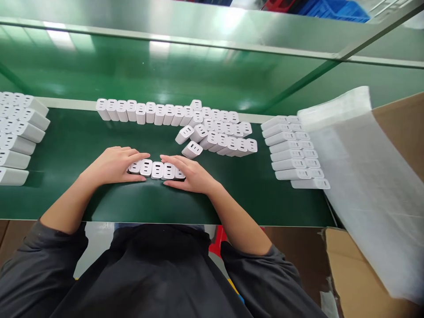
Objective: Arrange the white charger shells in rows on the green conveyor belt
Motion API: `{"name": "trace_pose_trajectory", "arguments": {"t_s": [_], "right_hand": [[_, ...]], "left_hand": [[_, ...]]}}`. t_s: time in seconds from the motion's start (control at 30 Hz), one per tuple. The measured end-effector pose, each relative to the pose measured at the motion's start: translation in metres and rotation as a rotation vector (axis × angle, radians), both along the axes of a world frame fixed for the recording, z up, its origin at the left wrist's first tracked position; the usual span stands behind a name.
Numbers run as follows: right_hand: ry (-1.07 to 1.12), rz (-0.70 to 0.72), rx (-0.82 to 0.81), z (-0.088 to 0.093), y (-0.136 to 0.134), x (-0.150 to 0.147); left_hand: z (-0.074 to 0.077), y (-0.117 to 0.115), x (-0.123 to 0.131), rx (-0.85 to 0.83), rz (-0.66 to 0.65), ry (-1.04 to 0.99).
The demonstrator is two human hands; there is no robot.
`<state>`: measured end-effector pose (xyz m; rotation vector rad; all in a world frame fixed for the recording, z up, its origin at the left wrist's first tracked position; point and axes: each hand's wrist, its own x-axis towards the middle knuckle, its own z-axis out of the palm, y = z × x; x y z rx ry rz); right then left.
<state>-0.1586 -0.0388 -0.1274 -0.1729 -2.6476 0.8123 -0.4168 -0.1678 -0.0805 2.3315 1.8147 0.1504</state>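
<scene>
In the head view, a short row of white USB chargers (pixel 157 170) stands upright on the green tabletop, ports facing up. My left hand (pixel 112 165) grips the left end of the row, fingers along its far side and thumb on the near side. At the opposite end, my right hand (pixel 190 175) clasps the row the same way, partly covering the last chargers. Just beyond my right hand, a tilted charger (pixel 192 150) and another leaning charger (pixel 184 134) lie apart from a standing cluster of chargers (pixel 228 143).
A long line of chargers (pixel 141 113) runs along the back. Stacked chargers (pixel 18 143) fill the left side, and another block of chargers (pixel 288 150) lies at the right. Beside it, white foam sheeting (pixel 357 176) drapes over a cardboard box (pixel 361 274). A rail (pixel 165 39) crosses the back.
</scene>
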Motion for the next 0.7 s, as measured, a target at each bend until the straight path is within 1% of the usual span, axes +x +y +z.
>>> {"name": "trace_pose_trajectory", "arguments": {"t_s": [0.17, 0.37, 0.53, 0.7], "right_hand": [[0.003, -0.033, 0.064, -0.0004, -0.0022, -0.0005], [0.035, -0.029, 0.109, -0.0005, -0.0032, 0.0004], [0.065, -0.030, 0.131, 0.0003, -0.0042, 0.0001], [0.040, -0.032, 0.143, 0.0012, -0.0041, 0.0002]], "left_hand": [[-0.0003, 0.0004, 0.0028, -0.009, 0.008, 0.001], [0.0016, -0.0003, 0.0053, -0.014, -0.003, 0.019], [0.0025, -0.0014, 0.0062, -0.011, -0.004, 0.032], [0.0047, -0.0022, 0.0078, -0.023, 0.002, 0.010]]}}
